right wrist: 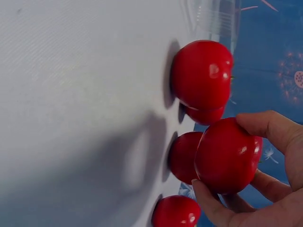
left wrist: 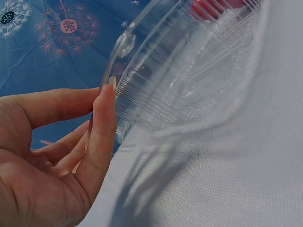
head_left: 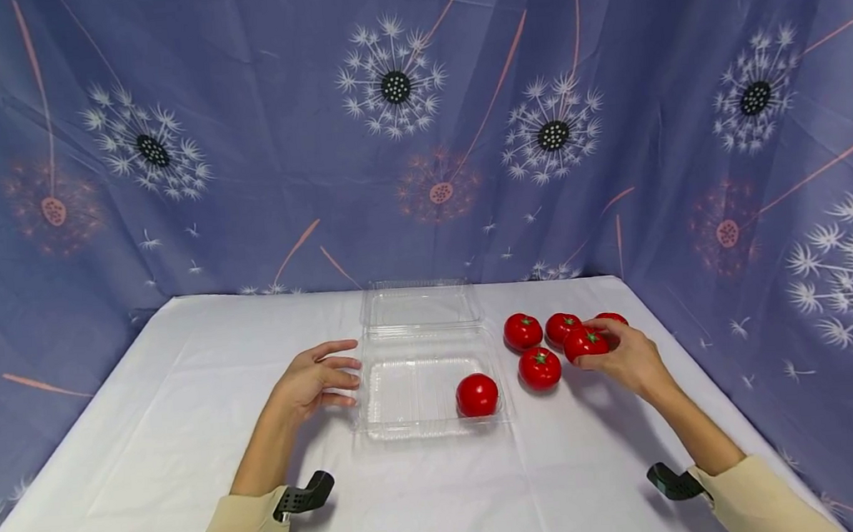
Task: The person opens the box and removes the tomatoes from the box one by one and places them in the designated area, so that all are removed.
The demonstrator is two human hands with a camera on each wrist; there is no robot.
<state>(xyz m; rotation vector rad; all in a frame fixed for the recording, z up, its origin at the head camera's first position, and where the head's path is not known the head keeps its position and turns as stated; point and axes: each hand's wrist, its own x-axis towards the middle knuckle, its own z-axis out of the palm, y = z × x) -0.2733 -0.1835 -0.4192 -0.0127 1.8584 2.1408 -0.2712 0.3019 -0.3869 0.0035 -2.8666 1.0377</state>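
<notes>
My right hand (head_left: pixel 625 359) grips a glossy red tomato (right wrist: pixel 227 156) between thumb and fingers, raised over the table with its green stem top showing. Close around it sit more tomatoes: one in front-left (head_left: pixel 540 368), two behind (head_left: pixel 522 331) (head_left: pixel 563 329), and one partly hidden behind the hand (head_left: pixel 612 316). A clear plastic clamshell container (head_left: pixel 402 428) stands open at the middle, its lid (head_left: pixel 420 306) folded back. One tomato (head_left: pixel 477 396) lies in its right front corner. At the container's left rim, my left hand (head_left: pixel 311 381) has its fingers extended, fingertips right at the edge (left wrist: pixel 113 90).
A white cloth (head_left: pixel 185 452) covers the table. Behind and on both sides hangs a blue curtain (head_left: pixel 258 129) with dandelion prints. Black wrist-worn devices (head_left: pixel 305 494) (head_left: pixel 675 481) sit at the beige sleeves.
</notes>
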